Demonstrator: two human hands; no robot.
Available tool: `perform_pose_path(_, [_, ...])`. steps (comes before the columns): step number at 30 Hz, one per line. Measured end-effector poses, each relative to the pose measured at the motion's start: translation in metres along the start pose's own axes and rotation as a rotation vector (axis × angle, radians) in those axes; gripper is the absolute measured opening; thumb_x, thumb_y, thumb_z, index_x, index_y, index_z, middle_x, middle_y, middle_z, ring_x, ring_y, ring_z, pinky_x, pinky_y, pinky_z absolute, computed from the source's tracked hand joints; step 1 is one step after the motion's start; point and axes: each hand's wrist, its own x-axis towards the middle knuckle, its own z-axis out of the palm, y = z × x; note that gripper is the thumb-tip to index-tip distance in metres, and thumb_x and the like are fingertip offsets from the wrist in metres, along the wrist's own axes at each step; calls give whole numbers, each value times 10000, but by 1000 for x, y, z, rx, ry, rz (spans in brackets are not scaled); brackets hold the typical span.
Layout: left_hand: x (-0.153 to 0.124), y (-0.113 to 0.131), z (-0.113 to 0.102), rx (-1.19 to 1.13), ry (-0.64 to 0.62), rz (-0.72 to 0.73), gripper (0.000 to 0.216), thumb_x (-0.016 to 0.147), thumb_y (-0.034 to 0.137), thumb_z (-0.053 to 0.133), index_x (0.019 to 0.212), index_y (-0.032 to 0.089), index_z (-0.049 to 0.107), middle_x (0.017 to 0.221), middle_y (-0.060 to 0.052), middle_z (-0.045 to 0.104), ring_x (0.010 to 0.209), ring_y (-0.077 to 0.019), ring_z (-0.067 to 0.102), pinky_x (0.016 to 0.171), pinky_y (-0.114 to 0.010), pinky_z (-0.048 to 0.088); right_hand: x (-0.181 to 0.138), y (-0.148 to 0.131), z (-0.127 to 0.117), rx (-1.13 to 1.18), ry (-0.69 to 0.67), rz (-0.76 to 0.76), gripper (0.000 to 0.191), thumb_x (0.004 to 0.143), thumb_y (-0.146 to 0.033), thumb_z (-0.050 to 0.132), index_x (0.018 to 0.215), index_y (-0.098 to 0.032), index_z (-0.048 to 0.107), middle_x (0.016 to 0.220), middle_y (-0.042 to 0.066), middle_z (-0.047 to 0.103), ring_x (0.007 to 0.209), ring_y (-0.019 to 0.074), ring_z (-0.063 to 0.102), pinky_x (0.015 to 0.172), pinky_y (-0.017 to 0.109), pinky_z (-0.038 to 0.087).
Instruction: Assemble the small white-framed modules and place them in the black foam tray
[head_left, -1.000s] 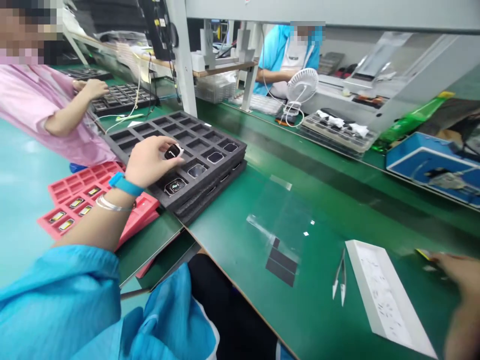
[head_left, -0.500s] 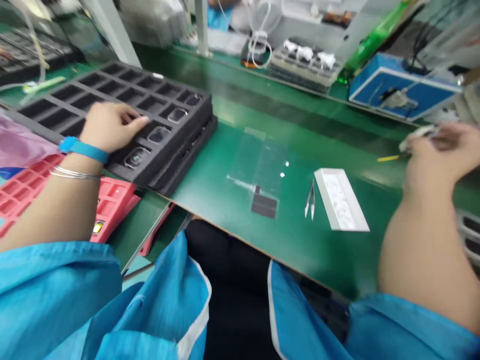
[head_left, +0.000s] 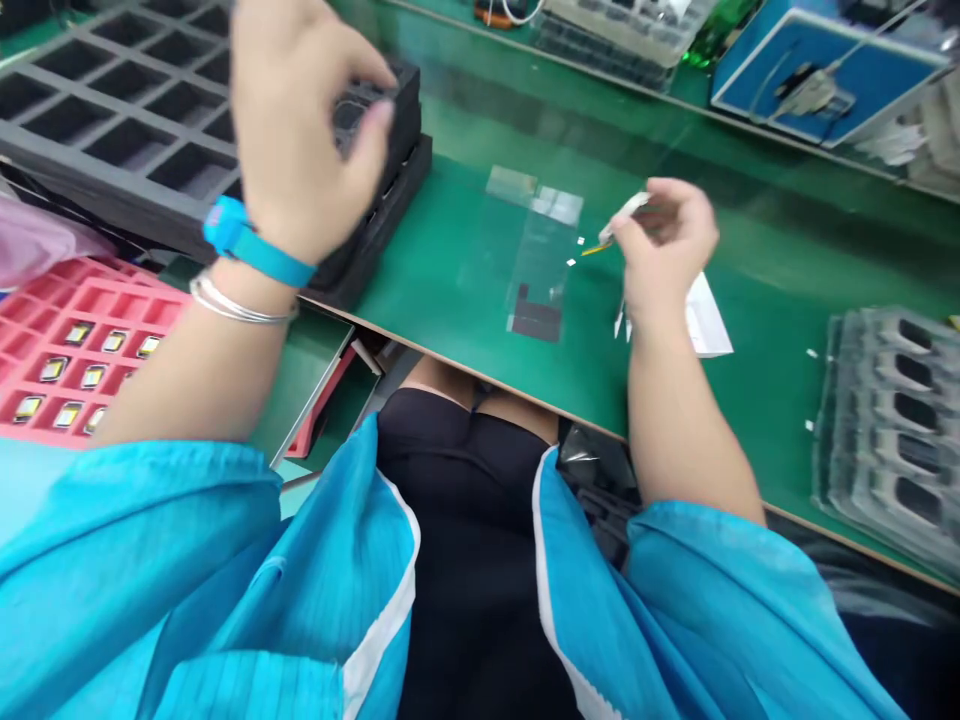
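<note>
My left hand [head_left: 296, 130] hovers above the near corner of the black foam tray [head_left: 112, 130]. I see it from the back and smeared by motion, its fingers curled; a dark shape shows by the thumb, and I cannot tell whether the hand holds it. My right hand [head_left: 664, 250] is over the green mat [head_left: 465, 290], pinched on a thin white tool with a yellow tip [head_left: 619, 218]. Beside it lie a clear film [head_left: 536, 235] and a dark rectangle [head_left: 534, 322].
A red tray [head_left: 82, 340] of small parts lies at the left. Tweezers [head_left: 620, 323] and a white card [head_left: 709, 325] sit partly under my right wrist. Clear blister trays [head_left: 892, 420] are stacked at the right, a blue box [head_left: 825, 70] at the back.
My left hand has lifted off the black tray's cells. My right hand has swung in from the far right to above the clear film with the thin tool. The view has tipped down.
</note>
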Motion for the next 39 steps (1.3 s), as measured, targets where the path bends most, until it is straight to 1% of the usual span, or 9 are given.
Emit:
perform_pose_path(2, [-5, 16, 20, 163, 77, 462, 410, 961, 432, 471, 1204, 141, 626, 1297, -73, 535, 1273, -211, 417, 1141, -403, 252, -10, 8, 5, -85, 26, -48, 369, 784, -252, 712, 1121, -135, 619, 1098, 146, 637, 864, 131, 686, 769, 276, 563])
perform_pose_path(3, [-6, 21, 30, 203, 70, 615, 387, 961, 398, 472, 1150, 112, 652, 1229, -106, 573, 1211, -227, 465, 1101, -419, 296, -15, 11, 6, -121, 27, -80, 375, 809, -302, 694, 1137, -139, 611, 1120, 144, 621, 889, 138, 680, 787, 291, 562])
perform_pose_path(5, [-6, 23, 50, 177, -36, 690, 327, 938, 361, 519, 1106, 123, 666, 1179, -103, 602, 1179, -229, 489, 1060, -409, 339, -21, 18, 7, -178, -3, -139, 401, 864, -397, 637, 1178, -151, 594, 1152, 131, 601, 949, 156, 667, 829, 329, 557])
perform_pose_path(12, [-5, 7, 83, 85, -303, 558, 305, 900, 310, 570, 1132, 129, 647, 1128, -55, 653, 1075, -158, 521, 1083, -382, 347, -23, 33, 11, -123, -77, -163, 482, 902, -530, 555, 1222, -169, 566, 1161, 103, 576, 986, 180, 660, 908, 378, 536])
perform_pose_path(18, [7, 20, 97, 6, -345, 558, 317, 863, 315, 580, 1107, 140, 681, 1104, -77, 690, 1008, -184, 602, 948, -353, 458, -20, 41, 17, -53, -57, -92, 451, 896, -482, 584, 1227, -179, 541, 1168, 104, 567, 1008, 196, 636, 945, 420, 525])
perform_pose_path(22, [11, 37, 113, -119, -363, 544, 359, 825, 428, 599, 1067, 185, 705, 1097, -92, 711, 1016, -255, 648, 916, -392, 499, -22, 24, 17, -22, 10, -47, 354, 870, -366, 625, 1162, -173, 569, 1126, 97, 592, 967, 176, 630, 912, 367, 536])
perform_pose_path(28, [25, 51, 148, -391, -445, 480, 752, 708, 647, 650, 1279, 160, 606, 1144, -139, 689, 1054, -325, 655, 924, -472, 549, -31, -16, 17, 138, -5, -23, 340, 770, -266, 728, 1079, -163, 631, 1031, 64, 626, 898, 147, 644, 857, 278, 544])
perform_pose_path(33, [51, 68, 168, -478, -515, 513, 777, 660, 605, 724, 1304, 189, 595, 1310, -127, 631, 1204, -357, 595, 1026, -475, 506, -32, -24, 21, 303, -61, 49, 395, 717, -293, 787, 1072, -211, 634, 1014, 27, 643, 888, 145, 658, 875, 279, 542])
perform_pose_path(39, [65, 77, 182, -767, -630, 251, 807, 432, 452, 910, 1161, 182, 692, 1206, -133, 695, 1120, -345, 647, 1000, -445, 522, -29, -26, 14, 312, -98, 148, 394, 737, -258, 771, 1082, -197, 591, 982, 21, 672, 918, 149, 655, 882, 282, 527])
